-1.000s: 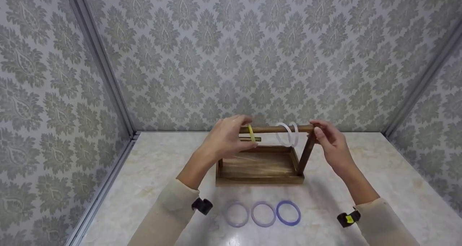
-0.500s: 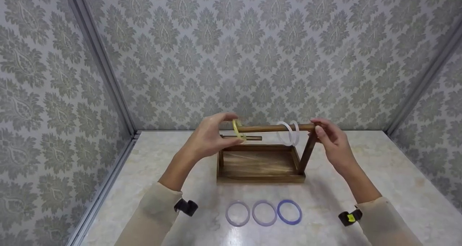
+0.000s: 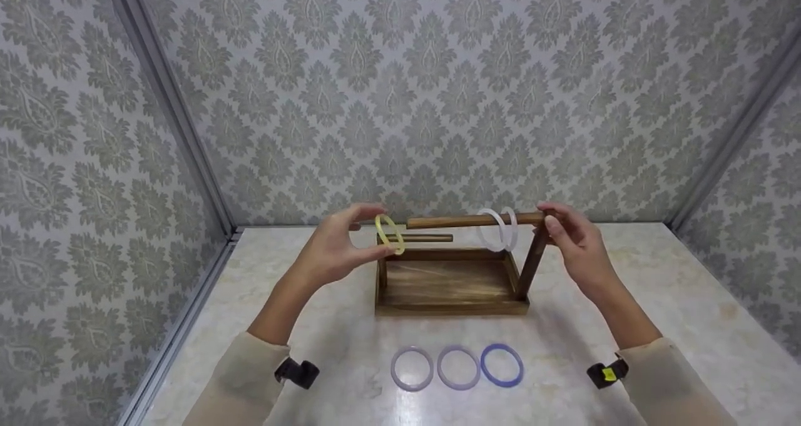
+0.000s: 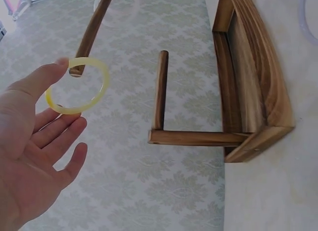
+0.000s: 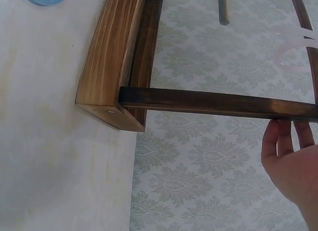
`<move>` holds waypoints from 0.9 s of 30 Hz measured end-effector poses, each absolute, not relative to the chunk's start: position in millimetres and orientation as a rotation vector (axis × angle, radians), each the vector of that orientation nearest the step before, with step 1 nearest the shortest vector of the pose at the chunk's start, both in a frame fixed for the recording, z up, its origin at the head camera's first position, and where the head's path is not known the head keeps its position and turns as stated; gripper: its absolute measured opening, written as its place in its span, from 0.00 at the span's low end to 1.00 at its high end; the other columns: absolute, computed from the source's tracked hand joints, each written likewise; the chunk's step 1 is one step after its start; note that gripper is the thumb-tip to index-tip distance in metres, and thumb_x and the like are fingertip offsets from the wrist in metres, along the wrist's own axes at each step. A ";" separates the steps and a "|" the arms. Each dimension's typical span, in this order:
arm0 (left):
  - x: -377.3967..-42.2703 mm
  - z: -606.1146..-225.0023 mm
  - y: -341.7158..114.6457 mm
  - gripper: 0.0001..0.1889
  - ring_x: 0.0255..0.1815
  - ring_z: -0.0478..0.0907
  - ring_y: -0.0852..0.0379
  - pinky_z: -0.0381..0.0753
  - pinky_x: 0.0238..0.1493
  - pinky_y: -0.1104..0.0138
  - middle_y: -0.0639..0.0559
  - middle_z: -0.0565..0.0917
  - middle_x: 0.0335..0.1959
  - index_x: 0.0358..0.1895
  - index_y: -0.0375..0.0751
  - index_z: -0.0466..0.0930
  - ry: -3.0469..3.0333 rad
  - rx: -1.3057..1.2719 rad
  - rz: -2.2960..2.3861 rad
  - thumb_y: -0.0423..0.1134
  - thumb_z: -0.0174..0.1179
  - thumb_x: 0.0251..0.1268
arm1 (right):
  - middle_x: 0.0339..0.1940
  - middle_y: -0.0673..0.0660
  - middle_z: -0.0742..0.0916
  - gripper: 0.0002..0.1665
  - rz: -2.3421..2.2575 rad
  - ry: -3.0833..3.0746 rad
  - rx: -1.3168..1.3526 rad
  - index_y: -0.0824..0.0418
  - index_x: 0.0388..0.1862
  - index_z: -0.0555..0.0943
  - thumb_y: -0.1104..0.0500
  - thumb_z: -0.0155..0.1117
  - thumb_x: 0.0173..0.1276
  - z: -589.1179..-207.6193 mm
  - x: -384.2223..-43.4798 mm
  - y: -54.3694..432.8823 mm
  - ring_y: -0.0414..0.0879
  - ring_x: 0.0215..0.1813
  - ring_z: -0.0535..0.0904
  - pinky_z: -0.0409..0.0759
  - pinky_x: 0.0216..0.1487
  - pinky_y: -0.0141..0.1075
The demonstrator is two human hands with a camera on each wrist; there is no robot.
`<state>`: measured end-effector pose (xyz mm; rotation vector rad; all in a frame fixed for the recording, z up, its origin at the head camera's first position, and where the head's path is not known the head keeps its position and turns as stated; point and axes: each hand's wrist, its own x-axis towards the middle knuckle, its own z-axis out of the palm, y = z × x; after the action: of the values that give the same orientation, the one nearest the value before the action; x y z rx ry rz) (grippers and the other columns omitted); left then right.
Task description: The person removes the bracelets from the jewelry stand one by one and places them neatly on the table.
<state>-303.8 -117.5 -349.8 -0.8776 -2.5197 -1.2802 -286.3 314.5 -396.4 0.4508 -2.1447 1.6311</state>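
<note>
My left hand (image 3: 331, 244) pinches a pale yellow bangle (image 4: 105, 79) between thumb and fingertips. In the head view the bangle is left of the free end of the upper rod (image 3: 444, 222), with a small gap between them. That rod belongs to a brown wooden stand with a tray base (image 3: 450, 310). Two whitish bangles (image 3: 514, 229) hang on it toward the right. My right hand (image 3: 579, 244) grips the top of the stand's right post (image 3: 532, 266), thumb in front. A shorter lower rod (image 3: 432, 238), with no bangle on it, extends from the left post (image 4: 198, 138).
In front of the stand, two pale purple bangles (image 3: 412, 388) and a blue bangle (image 3: 502, 385) lie flat in a row on the marbled white table (image 3: 281, 407). Patterned wall panels (image 3: 400, 101) enclose the back and sides.
My left hand has moved left, drawing the yellow bangle along the upper rod and off its free end. The right hand stays on the post.
</note>
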 end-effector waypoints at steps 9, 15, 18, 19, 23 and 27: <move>-297.0 -370.3 -131.6 0.34 0.68 0.78 0.48 0.77 0.68 0.50 0.51 0.84 0.65 0.68 0.45 0.80 -2.628 -0.857 -1.266 0.50 0.80 0.61 | 0.56 0.65 0.83 0.24 1.644 -2.213 0.476 0.60 0.72 0.78 0.50 0.54 0.87 -392.2 -284.9 320.2 0.54 0.57 0.82 0.85 0.58 0.35; -288.9 -378.6 -138.8 0.33 0.67 0.79 0.48 0.79 0.66 0.49 0.52 0.85 0.63 0.67 0.45 0.81 -2.652 -0.844 -1.235 0.49 0.81 0.59 | 0.56 0.66 0.82 0.24 1.655 -2.236 0.491 0.60 0.72 0.78 0.50 0.54 0.87 -389.0 -285.9 322.4 0.53 0.57 0.83 0.85 0.59 0.35; -286.2 -381.1 -141.4 0.33 0.66 0.79 0.48 0.79 0.66 0.48 0.53 0.85 0.63 0.67 0.44 0.81 -2.661 -0.839 -1.245 0.49 0.81 0.60 | 0.57 0.68 0.82 0.25 1.681 -2.240 0.489 0.61 0.72 0.77 0.50 0.55 0.86 -387.8 -285.1 324.8 0.52 0.57 0.82 0.85 0.59 0.36; -285.5 -381.5 -141.9 0.33 0.66 0.79 0.48 0.79 0.66 0.48 0.53 0.85 0.63 0.67 0.44 0.81 -2.664 -0.844 -1.247 0.49 0.81 0.60 | 0.57 0.69 0.81 0.25 1.692 -2.240 0.487 0.63 0.72 0.77 0.50 0.55 0.86 -387.5 -284.5 325.7 0.51 0.57 0.82 0.85 0.59 0.36; -282.3 -382.9 -143.8 0.32 0.67 0.79 0.47 0.79 0.66 0.48 0.52 0.85 0.63 0.67 0.45 0.81 -2.670 -0.868 -1.238 0.49 0.80 0.61 | 0.59 0.69 0.82 0.27 1.757 -2.230 0.463 0.67 0.71 0.76 0.49 0.56 0.86 -386.6 -283.4 328.1 0.50 0.58 0.82 0.85 0.59 0.37; -276.5 -385.4 -147.1 0.32 0.67 0.79 0.47 0.80 0.66 0.49 0.53 0.84 0.63 0.67 0.47 0.81 -2.668 -0.869 -1.226 0.48 0.80 0.60 | 0.57 0.66 0.84 0.28 1.827 -2.213 0.437 0.68 0.68 0.77 0.47 0.56 0.85 -386.9 -285.1 326.7 0.50 0.58 0.84 0.86 0.59 0.38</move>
<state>-276.5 -147.1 -385.4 -0.8693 -2.6676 -1.2257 -285.1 326.7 -386.9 0.4370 -2.2126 1.8271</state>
